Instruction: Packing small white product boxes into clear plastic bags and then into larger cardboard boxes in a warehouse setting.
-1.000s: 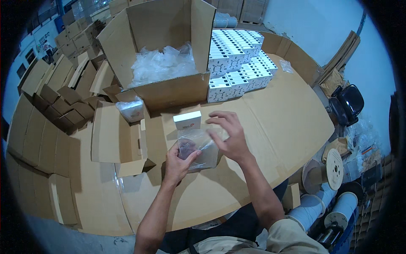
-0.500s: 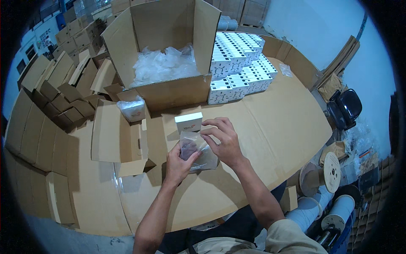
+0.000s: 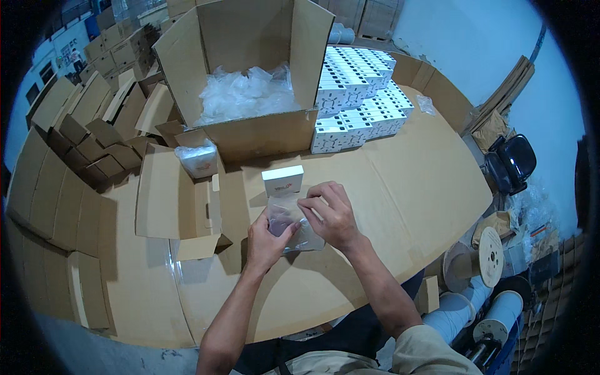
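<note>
My left hand (image 3: pixel 267 240) grips a clear plastic bag (image 3: pixel 302 236) from its left side, thumb across the front. At the bag's upper right edge, the fingertips of my right hand (image 3: pixel 332 214) are pinched together on the plastic. A small white box (image 3: pixel 282 180) stands on the cardboard-covered table just beyond the bag, its lower part touching or hidden behind the plastic. To the left is an open brown carton (image 3: pixel 187 203) with a plastic-wrapped white box (image 3: pixel 199 161) inside at its far end.
A large open carton (image 3: pixel 262 134) full of crumpled plastic bags (image 3: pixel 247 94) stands at the back. Beside it are stacked white boxes (image 3: pixel 356 100). Empty brown cartons (image 3: pixel 112 131) crowd the left. Cable spools (image 3: pixel 490 256) and a black chair (image 3: pixel 512 162) are on the right.
My right fingers have closed more into a pinch at the bag's edge. The left hand keeps its hold. The whole view has shifted slightly.
</note>
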A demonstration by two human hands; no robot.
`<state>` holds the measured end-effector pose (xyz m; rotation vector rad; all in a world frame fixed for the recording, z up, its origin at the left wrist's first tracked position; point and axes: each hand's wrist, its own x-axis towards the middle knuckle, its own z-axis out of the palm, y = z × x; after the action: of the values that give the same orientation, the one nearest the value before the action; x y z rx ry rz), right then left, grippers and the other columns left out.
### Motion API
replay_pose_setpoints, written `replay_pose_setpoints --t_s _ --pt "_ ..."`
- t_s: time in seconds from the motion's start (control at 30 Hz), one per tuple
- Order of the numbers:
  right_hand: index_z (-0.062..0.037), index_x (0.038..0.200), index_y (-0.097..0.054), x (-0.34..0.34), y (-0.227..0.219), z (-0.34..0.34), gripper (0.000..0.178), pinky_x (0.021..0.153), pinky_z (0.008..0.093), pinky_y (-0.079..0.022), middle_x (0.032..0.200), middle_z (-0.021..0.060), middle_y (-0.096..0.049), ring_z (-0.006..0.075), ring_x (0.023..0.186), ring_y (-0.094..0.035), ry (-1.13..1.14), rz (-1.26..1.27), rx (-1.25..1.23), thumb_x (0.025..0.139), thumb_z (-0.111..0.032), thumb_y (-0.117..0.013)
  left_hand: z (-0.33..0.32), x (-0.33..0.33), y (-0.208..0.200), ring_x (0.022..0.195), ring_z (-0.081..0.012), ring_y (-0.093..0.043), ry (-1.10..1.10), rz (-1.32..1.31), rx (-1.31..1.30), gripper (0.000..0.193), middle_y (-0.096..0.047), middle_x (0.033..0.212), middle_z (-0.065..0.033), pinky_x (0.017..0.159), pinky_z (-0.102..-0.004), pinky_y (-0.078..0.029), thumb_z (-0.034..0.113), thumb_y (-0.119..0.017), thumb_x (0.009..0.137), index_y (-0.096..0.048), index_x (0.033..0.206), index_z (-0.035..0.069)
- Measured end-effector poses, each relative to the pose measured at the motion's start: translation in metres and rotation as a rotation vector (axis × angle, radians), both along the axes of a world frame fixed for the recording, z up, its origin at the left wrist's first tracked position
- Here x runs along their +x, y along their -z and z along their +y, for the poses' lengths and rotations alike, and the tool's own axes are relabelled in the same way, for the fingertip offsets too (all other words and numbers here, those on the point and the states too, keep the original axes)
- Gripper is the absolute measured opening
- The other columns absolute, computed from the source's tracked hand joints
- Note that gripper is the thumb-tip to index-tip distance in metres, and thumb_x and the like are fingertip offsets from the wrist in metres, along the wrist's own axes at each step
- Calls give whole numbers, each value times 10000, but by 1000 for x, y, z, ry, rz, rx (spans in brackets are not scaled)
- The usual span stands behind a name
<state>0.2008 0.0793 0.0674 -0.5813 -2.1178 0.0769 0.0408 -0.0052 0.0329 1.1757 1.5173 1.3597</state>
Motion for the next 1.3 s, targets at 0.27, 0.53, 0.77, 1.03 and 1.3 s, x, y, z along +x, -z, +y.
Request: replay_pose_setpoints --t_s 0.27,0.53,0.77,1.03,1.3 --pt "-45 1011 -663 4 -21 6 268 821 410 -502 948 105 -671 303 869 -655 -127 -285 -225 772 -102 -770 3 -4 6 935 -248 -728 -28 145 22 384 -744 1003 -153 825 -378 -559 169 -839 805 -655 1104 13" --pt "-12 968 -731 -6 -67 16 198 729 427 -529 798 181 -711 348 777 -692 -199 -560 -580 954 -194 -655 -2 -1 -8 991 -186 -689 132 104 -57 504 -726 1065 -109 877 -359 -550 159 -900 745 -639 1146 -1" --pt "11 946 -718 -17 -62 24 223 643 408 -520 734 188 -685 334 626 -652 -307 -446 -685 969 -198 -645 0 -4 12 985 -259 -720 103 30 -80 585 -743 1057 -169 891 -391 -565 174 -925 685 -664 1173 -14" --pt "-53 861 -753 -7 -46 35 207 611 332 -477 684 87 -688 203 587 -591 -276 196 -818 959 -197 -642 1 -7 4 1019 -226 -707 109 97 -83 584 -742 1080 -134 920 -363 -547 159 -900 708 -651 1215 7" --pt "-23 840 -753 -4 -57 27 155 822 340 -474 755 38 -710 144 835 -626 -254 -195 -317 899 -156 -698 0 -8 -8 1046 -217 -697 138 88 -132 575 -732 1121 -132 934 -369 -542 136 -872 743 -627 1246 4"
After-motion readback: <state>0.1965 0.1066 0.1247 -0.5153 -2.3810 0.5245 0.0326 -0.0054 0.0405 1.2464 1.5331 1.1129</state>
